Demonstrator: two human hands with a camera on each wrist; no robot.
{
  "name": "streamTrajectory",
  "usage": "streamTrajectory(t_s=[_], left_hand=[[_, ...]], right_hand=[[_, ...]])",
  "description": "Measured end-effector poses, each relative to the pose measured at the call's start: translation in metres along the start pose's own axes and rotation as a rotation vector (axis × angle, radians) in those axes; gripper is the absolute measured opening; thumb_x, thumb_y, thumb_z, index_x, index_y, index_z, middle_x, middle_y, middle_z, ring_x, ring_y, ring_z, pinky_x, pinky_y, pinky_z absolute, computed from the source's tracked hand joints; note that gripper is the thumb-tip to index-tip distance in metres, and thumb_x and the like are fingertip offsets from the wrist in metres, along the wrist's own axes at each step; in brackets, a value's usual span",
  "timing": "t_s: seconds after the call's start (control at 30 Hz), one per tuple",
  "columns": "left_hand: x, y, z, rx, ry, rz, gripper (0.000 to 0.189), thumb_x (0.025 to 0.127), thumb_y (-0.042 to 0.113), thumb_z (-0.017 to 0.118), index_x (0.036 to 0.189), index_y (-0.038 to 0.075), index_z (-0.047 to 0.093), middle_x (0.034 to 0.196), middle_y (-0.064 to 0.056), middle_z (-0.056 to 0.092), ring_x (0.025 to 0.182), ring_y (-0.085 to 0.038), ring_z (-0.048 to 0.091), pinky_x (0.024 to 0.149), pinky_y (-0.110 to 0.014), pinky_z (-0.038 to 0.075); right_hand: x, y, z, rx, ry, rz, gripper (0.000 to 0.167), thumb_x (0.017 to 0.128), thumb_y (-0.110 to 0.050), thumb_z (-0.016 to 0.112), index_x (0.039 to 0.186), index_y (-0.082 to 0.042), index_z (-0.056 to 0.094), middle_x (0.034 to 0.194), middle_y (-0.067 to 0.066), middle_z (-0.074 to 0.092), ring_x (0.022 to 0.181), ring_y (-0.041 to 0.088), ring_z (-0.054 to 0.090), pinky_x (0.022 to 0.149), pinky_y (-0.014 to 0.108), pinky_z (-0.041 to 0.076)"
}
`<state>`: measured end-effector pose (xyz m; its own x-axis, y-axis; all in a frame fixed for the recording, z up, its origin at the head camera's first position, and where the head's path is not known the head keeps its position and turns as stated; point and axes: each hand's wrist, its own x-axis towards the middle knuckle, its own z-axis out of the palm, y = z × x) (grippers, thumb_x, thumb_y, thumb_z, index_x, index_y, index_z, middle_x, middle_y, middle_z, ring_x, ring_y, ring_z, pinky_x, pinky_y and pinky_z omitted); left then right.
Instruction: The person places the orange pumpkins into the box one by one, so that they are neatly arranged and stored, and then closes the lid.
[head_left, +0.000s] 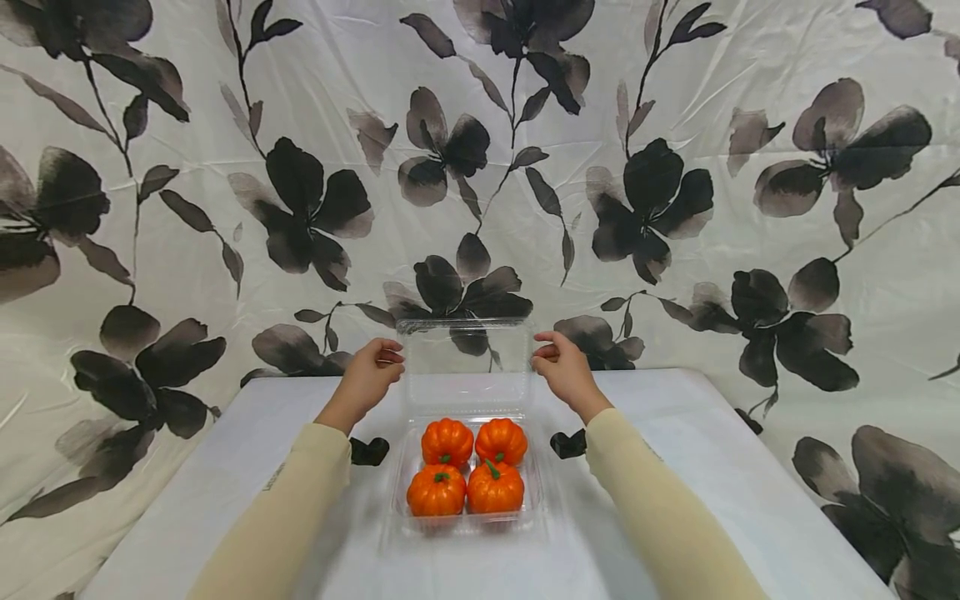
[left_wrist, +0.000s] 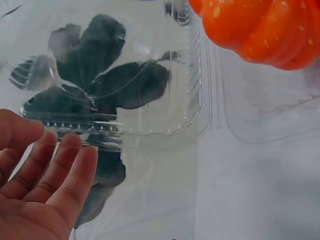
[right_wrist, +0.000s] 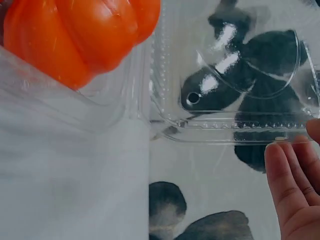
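Observation:
A clear plastic clamshell container stands on the table with its lid raised upright at the back. Several small orange pumpkins with green stems sit in its base, in two rows. My left hand pinches the lid's left edge between thumb and fingertips. At the opposite edge, my right hand pinches the lid the same way. Close up in the left wrist view, the thumb and fingers of the left hand meet the ridged rim. Fingertips of the right hand lie against the rim in the right wrist view.
The container rests on a white table. Behind the table's far edge hangs a pale cloth with dark flowers, visible through the lid. A black object is at the left wrist and another black object at the right.

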<state>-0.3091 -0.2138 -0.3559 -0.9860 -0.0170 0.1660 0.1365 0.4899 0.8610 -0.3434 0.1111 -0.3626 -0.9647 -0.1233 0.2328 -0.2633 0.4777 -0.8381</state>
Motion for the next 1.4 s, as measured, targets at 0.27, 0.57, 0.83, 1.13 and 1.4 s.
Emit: streamTrajectory(t_s=[0.27,0.57,0.83,1.13,1.4], left_hand=[[-0.006,0.002,-0.005,0.051,0.023,0.042,0.028,0.095,0.008,0.056,0.122,0.001,0.053,0.115,-0.018,0.06,0.102,-0.029,0.063,0.09,-0.04,0.054],[-0.01,0.002,-0.005,0.083,0.039,0.062,0.022,0.095,0.01,0.058,0.115,0.002,0.056,0.111,-0.016,0.061,0.101,-0.027,0.063,0.089,-0.039,0.054],[-0.012,-0.001,-0.001,0.128,0.093,0.114,0.014,0.094,0.011,0.059,0.107,0.005,0.059,0.107,-0.014,0.064,0.1,-0.028,0.062,0.086,-0.039,0.053],[-0.019,-0.007,0.003,0.139,0.123,0.151,0.011,0.092,0.01,0.061,0.102,0.006,0.061,0.103,-0.014,0.066,0.1,-0.028,0.063,0.089,-0.044,0.055],[-0.026,-0.014,0.004,0.115,0.129,0.153,0.014,0.093,0.015,0.06,0.105,0.007,0.062,0.106,-0.013,0.066,0.102,-0.027,0.063,0.092,-0.044,0.054]], right_hand=[[-0.003,-0.003,-0.005,-0.082,0.018,-0.076,0.031,0.094,-0.015,0.061,0.125,-0.016,0.055,0.107,0.007,0.068,0.093,0.021,0.067,0.082,0.037,0.056],[-0.008,-0.001,-0.005,-0.12,0.071,-0.151,0.025,0.093,-0.013,0.063,0.117,-0.015,0.058,0.103,0.006,0.069,0.096,0.022,0.067,0.084,0.039,0.056],[-0.011,0.005,-0.004,-0.152,0.131,-0.222,0.023,0.092,-0.011,0.064,0.114,-0.011,0.058,0.102,0.007,0.068,0.098,0.022,0.066,0.09,0.039,0.056],[-0.019,0.011,-0.001,-0.159,0.147,-0.26,0.019,0.09,-0.008,0.064,0.108,-0.009,0.058,0.099,0.006,0.067,0.096,0.02,0.066,0.089,0.037,0.056],[-0.025,0.014,-0.002,-0.146,0.131,-0.29,0.014,0.089,-0.007,0.065,0.099,-0.012,0.058,0.096,0.005,0.068,0.094,0.019,0.066,0.087,0.036,0.057]])
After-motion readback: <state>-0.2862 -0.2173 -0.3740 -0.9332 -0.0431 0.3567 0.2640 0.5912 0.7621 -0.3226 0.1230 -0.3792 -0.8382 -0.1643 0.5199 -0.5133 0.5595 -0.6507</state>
